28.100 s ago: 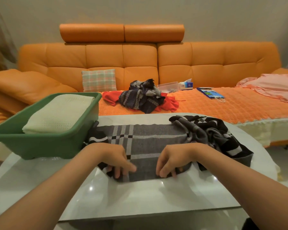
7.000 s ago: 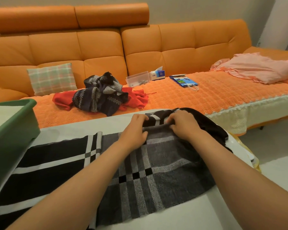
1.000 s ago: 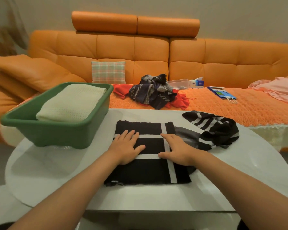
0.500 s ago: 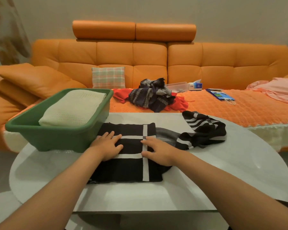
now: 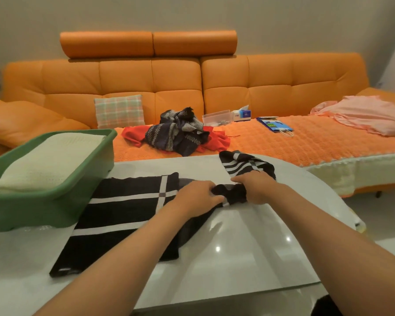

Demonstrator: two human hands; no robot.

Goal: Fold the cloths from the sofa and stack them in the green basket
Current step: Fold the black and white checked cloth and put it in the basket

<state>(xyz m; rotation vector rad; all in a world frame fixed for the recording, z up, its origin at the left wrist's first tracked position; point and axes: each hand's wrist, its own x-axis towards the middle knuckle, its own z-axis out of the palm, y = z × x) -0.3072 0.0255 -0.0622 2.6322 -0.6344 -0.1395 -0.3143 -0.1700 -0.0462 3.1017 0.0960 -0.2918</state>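
Observation:
A black cloth with white stripes [image 5: 123,210] lies partly folded on the white table [image 5: 249,254]. Its loose end [image 5: 244,165] trails toward the table's far right. My left hand [image 5: 196,197] and my right hand [image 5: 253,185] both grip the bunched part of this cloth between the folded section and the loose end. The green basket [image 5: 32,208] stands at the table's left with a folded cream cloth [image 5: 48,160] inside. On the sofa seat lie a dark patterned cloth [image 5: 176,133] on top of a red cloth [image 5: 132,134].
The orange sofa [image 5: 260,87] runs behind the table, with a plaid cushion [image 5: 119,110], a clear box [image 5: 217,116], a tissue box [image 5: 243,112], a blue bag [image 5: 274,125] and a pink cloth [image 5: 369,115] at the right. The table's right edge drops to the floor.
Both hands have left the flat folded section and moved right, closing on the bunched part of the cloth. The loose end is drawn in closer. The view has shifted.

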